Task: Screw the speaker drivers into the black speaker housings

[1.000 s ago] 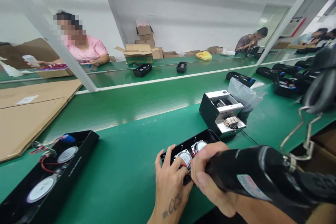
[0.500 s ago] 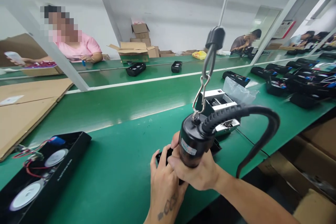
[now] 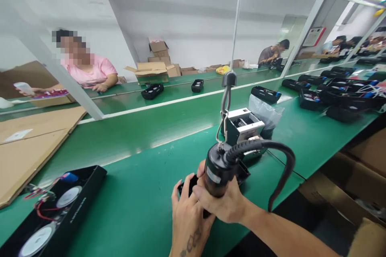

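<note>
Hands (image 3: 224, 205) at black, corded tool (image 3: 215, 180)

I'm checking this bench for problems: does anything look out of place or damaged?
Nothing visible looks spilled or broken. The untidiest spot is the open black case at left: its red wires run in loose loops near a blue part, though that may be normal. The central case under the left hand is mostly hidden.

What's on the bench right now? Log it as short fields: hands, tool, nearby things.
Left hand: on the black case, grip unclear
Right hand: wrapped around the corded tool
Tool tip: hidden
Left of hands: open case with two speakers
Beyond, to the right: silver-and-black machine, plastic bag
</note>
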`<state>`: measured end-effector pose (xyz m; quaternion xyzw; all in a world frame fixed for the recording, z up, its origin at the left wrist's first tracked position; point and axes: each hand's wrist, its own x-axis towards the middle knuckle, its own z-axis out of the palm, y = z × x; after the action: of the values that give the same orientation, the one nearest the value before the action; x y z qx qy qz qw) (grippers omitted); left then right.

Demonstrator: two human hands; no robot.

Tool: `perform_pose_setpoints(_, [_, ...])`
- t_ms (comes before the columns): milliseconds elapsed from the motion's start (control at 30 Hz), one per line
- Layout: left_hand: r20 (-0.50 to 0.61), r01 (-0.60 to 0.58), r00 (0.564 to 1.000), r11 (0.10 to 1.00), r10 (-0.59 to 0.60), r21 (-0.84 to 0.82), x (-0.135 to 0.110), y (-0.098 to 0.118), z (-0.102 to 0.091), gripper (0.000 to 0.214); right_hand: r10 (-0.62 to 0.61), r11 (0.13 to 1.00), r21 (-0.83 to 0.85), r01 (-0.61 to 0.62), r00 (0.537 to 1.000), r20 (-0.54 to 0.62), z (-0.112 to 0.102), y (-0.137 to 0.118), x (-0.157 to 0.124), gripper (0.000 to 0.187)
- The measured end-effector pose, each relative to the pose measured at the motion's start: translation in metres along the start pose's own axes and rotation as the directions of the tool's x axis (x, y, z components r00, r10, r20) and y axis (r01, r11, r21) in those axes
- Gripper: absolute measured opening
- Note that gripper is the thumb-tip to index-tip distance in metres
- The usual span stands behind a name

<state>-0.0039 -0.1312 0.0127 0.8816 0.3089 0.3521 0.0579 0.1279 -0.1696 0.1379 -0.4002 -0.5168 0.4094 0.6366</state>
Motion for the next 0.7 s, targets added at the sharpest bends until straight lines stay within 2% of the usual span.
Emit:
perform_pose_setpoints(67, [0.142, 0.024, 0.990, 1.000, -0.023, -0.010, 0.013, -0.004, -0.012, 0.011, 0.011, 0.994, 0.108, -0.004, 0.998, -0.066, -0.008, -0.003, 0.002, 0.029])
perform_pose_setpoints(133, [0.355, 0.151, 0.926, 0.987, -0.124, -0.050, 0.033, -0.008, -0.028, 0.011, -0.056, 0.976, 0.196, 0.093, 0.981, -0.187, -0.023, -0.015, 0.004, 0.032])
perform_pose_setpoints(167, [0.451, 0.249, 0.872, 0.966, -0.191, -0.072, 0.045, -0.010, -0.036, 0.015, -0.107, 0.964, 0.207, 0.170, 0.953, -0.284, -0.034, -0.023, 0.004, 0.032])
perform_pose_setpoints(233, [0.583, 0.443, 0.754, 0.889, -0.301, -0.114, 0.069, -0.016, -0.049, 0.023, -0.194, 0.944, 0.142, 0.298, 0.848, -0.493, -0.061, -0.039, 0.002, 0.031])
perform_pose_setpoints(300, [0.661, 0.555, 0.675, 0.816, -0.328, -0.161, 0.089, -0.024, -0.056, 0.031, -0.232, 0.953, 0.016, 0.304, 0.759, -0.608, -0.093, -0.047, -0.004, 0.036])
perform_pose_setpoints(333, [0.685, 0.575, 0.656, 0.797, -0.316, -0.183, 0.096, -0.028, -0.058, 0.034, -0.226, 0.965, -0.043, 0.257, 0.746, -0.627, -0.109, -0.047, -0.008, 0.039])
perform_pose_setpoints(433, [0.713, 0.581, 0.645, 0.784, -0.277, -0.220, 0.106, -0.037, -0.058, 0.041, -0.155, 0.972, -0.234, -0.004, 0.739, -0.656, -0.155, -0.027, -0.021, 0.047])
perform_pose_setpoints(467, [0.716, 0.584, 0.643, 0.779, -0.273, -0.228, 0.107, -0.038, -0.057, 0.043, -0.143, 0.945, -0.314, -0.095, 0.742, -0.655, -0.167, -0.016, -0.025, 0.046])
perform_pose_setpoints(533, [0.717, 0.589, 0.642, 0.773, -0.271, -0.235, 0.108, -0.040, -0.056, 0.044, -0.205, 0.873, -0.457, -0.171, 0.722, -0.661, -0.181, 0.007, -0.035, 0.048])
perform_pose_setpoints(567, [0.717, 0.591, 0.642, 0.772, -0.272, -0.236, 0.108, -0.040, -0.056, 0.044, -0.277, 0.827, -0.533, -0.177, 0.696, -0.662, -0.182, 0.017, -0.040, 0.053])
perform_pose_setpoints(633, [0.714, 0.590, 0.644, 0.773, -0.275, -0.235, 0.108, -0.039, -0.057, 0.043, -0.480, 0.703, -0.694, -0.158, 0.615, -0.626, -0.174, 0.034, -0.053, 0.060])
perform_pose_setpoints(667, [0.712, 0.587, 0.646, 0.776, -0.276, -0.232, 0.108, -0.039, -0.057, 0.043, -0.570, 0.623, -0.769, -0.140, 0.591, -0.570, -0.165, 0.041, -0.060, 0.056])
perform_pose_setpoints(700, [0.705, 0.581, 0.652, 0.781, -0.279, -0.228, 0.107, -0.039, -0.058, 0.042, -0.631, 0.551, -0.828, -0.106, 0.597, -0.496, -0.154, 0.047, -0.067, 0.045])
